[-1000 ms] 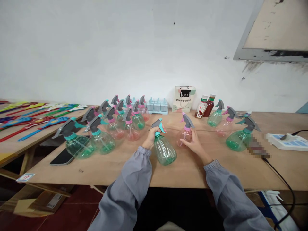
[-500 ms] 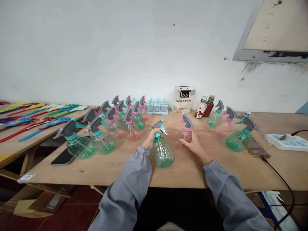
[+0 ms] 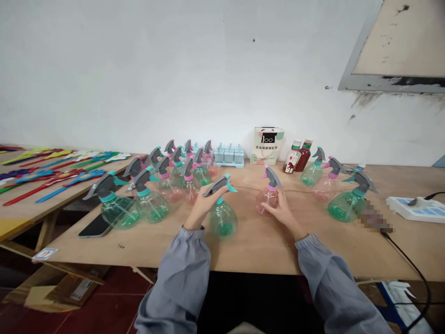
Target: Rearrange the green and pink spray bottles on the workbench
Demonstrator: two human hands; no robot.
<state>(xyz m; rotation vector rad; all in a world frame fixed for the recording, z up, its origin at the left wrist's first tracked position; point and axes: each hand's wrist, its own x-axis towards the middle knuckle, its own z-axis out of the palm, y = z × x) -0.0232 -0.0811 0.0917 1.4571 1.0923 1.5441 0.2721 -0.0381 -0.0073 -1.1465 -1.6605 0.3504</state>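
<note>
My left hand (image 3: 200, 207) is closed round the neck of a green spray bottle (image 3: 223, 222) with a grey and teal head, near the table's front edge. To its right, my right hand (image 3: 282, 208) grips the body of a pink spray bottle (image 3: 266, 202), which stands upright with its grey and pink head uncovered. Several green and pink spray bottles stand in a group at the left, among them a green bottle (image 3: 153, 206) in front. Two green bottles and a pink bottle (image 3: 326, 186) stand at the right.
A phone (image 3: 95, 226) lies at the left of the table (image 3: 167, 253). At the back are blue moulds (image 3: 229, 157), a paper bag (image 3: 267, 147) and two sauce bottles. A white power strip (image 3: 417, 208) and a cable are at the right. Colourful hand-shaped items cover the left table.
My left hand and the green bottle have moved left, away from the pink bottle. My right hand keeps its hold on the pink bottle.
</note>
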